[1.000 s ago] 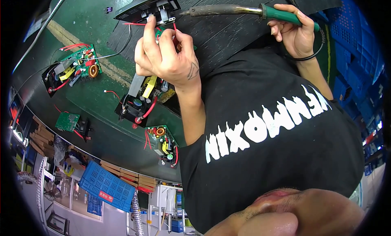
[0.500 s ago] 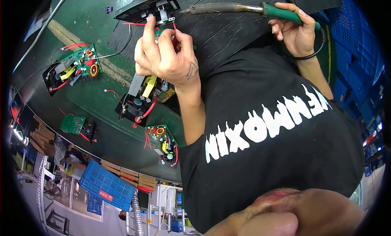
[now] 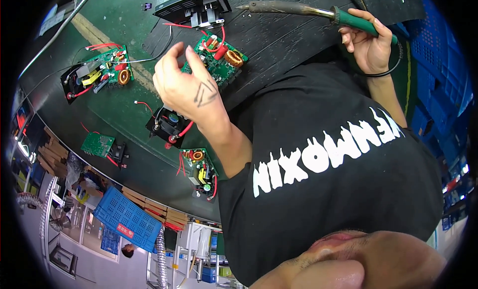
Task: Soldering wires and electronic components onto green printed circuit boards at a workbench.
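Note:
In my right hand (image 3: pixel 371 45) is a soldering iron (image 3: pixel 356 21) with a green handle. Its metal tip points left, close to a black slotted panel (image 3: pixel 191 10) that carries sockets and terminals. Red wires run from the panel to a green circuit board (image 3: pixel 219 60) with a copper coil. Over the board's left edge hovers my left hand (image 3: pixel 186 82), thumb and forefinger apart, with nothing visible between them. A thin grey wire (image 3: pixel 144 61) passes beside its fingers. Part of the board and another unit's black end plate (image 3: pixel 167 124) lie behind the left hand and forearm.
Several similar boards lie on the green bench: one at the left (image 3: pixel 107 70), a smaller one (image 3: pixel 97 144) farther down, and one (image 3: pixel 199 172) by my left elbow. A black mat (image 3: pixel 284 35) lies under the work. Blue crates (image 3: pixel 433 55) stand at the right.
My left hand has let go near the panel's terminals and drawn back down and left, uncovering the board and its coil. The soldering iron stays near the panel. The view has shifted slightly.

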`<act>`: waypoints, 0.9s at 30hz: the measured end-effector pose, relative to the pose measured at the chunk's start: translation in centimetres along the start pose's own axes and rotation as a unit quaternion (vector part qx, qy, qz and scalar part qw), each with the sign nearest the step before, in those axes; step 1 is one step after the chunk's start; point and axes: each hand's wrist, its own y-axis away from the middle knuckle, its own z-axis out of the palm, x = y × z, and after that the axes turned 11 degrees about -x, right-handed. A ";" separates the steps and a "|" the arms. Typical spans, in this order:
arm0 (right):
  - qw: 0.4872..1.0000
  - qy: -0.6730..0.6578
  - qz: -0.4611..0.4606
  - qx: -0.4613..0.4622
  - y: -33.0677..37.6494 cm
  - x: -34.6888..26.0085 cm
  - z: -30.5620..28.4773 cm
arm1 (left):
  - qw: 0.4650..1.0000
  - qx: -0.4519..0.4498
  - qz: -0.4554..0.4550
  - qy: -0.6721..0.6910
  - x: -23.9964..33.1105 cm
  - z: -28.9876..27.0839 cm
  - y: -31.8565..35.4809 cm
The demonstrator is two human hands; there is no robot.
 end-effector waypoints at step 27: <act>1.000 -0.003 -0.017 0.009 0.6 -0.3 -0.7 | 0.969 0.095 0.085 0.213 1.1 3.5 1.1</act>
